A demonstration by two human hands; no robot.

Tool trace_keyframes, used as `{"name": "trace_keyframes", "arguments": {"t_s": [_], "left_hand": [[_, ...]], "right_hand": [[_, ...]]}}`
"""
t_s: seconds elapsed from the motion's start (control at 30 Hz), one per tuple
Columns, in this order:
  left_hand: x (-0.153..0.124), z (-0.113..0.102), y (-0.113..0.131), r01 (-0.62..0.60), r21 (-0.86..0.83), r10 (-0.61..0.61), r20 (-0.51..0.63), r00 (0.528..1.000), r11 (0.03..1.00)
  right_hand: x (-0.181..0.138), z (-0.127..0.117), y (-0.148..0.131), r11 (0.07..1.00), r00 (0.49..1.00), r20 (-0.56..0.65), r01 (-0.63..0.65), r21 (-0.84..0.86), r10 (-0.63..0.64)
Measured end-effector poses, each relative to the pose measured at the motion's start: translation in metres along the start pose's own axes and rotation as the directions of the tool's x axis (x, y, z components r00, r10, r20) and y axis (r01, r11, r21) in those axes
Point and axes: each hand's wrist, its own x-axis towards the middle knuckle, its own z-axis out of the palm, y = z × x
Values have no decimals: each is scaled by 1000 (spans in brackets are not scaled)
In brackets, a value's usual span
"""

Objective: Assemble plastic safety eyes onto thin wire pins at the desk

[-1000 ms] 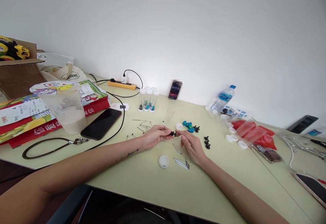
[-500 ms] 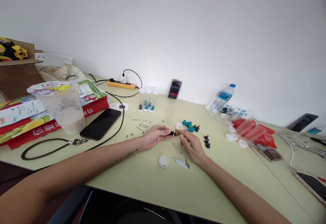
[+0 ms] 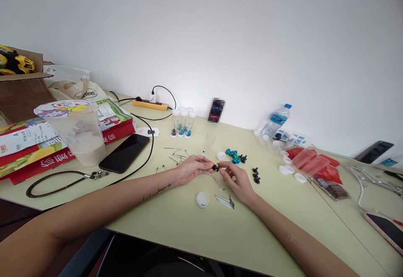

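My left hand (image 3: 198,168) pinches a small black flanged part (image 3: 215,168) between thumb and fingertips. From the other side, my right hand (image 3: 235,178) grips the part's right end with thumb and forefinger. Its fine detail is too small to make out. Several thin metal pins (image 3: 176,156) with small coloured heads lie beyond my left hand. Below my right hand are several L-shaped hex keys (image 3: 224,201), and a white cap (image 3: 202,199) holding something tiny. Blue-green flanged parts (image 3: 233,155) and more black flanged parts (image 3: 256,176) lie behind and right of my right hand.
Capped clear tubes (image 3: 181,124) stand near the wall. To the left are a phone (image 3: 124,153), a drink cup (image 3: 77,138), red boxes (image 3: 118,131) and a power strip (image 3: 151,103). On the right are a water bottle (image 3: 277,119), white caps (image 3: 300,178) and red bags (image 3: 330,172).
The black part has shifted slightly to the right and down. My right fingertips have closed in on its right end.
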Motion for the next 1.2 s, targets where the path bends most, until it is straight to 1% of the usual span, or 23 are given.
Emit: {"name": "trace_keyframes", "arguments": {"t_s": [0.13, 0.27, 0.4, 0.63, 0.77, 0.9, 1.03, 1.2], "left_hand": [[-1, 1, 1, -4, 10, 4, 3, 1000, 1000], [-2, 0, 3, 16, 50, -19, 52, 998, 999], [-4, 0, 5, 26, 91, -33, 83, 996, 996], [-4, 2, 6, 38, 35, -41, 108, 993, 999], [-3, 1, 5, 26, 20, -27, 69, 997, 999], [-1, 0, 3, -3, -6, 3, 16, 1000, 1000], [0, 0, 4, 5, -2, -5, 15, 1000, 1000], [-1, 1, 4, -6, -5, 6, 14, 1000, 1000]], "right_hand": [[0, 3, 3, 1000, 1000, -28, 2, -10, -2], [-2, 5, 6, 999, 999, -24, 35, -15, -36], [-3, 5, 6, 999, 999, -9, 32, -15, -33], [-1, 2, 3, 1000, 999, 25, 23, -3, -23], [0, 1, 4, 1000, 999, 47, -6, 16, 5], [0, 0, 4, 998, 1000, 10, -25, 57, 24], [0, -1, 4, 999, 1000, 11, 8, 43, -8], [0, -2, 2, 1000, 1000, -5, -11, 26, 11]]}}
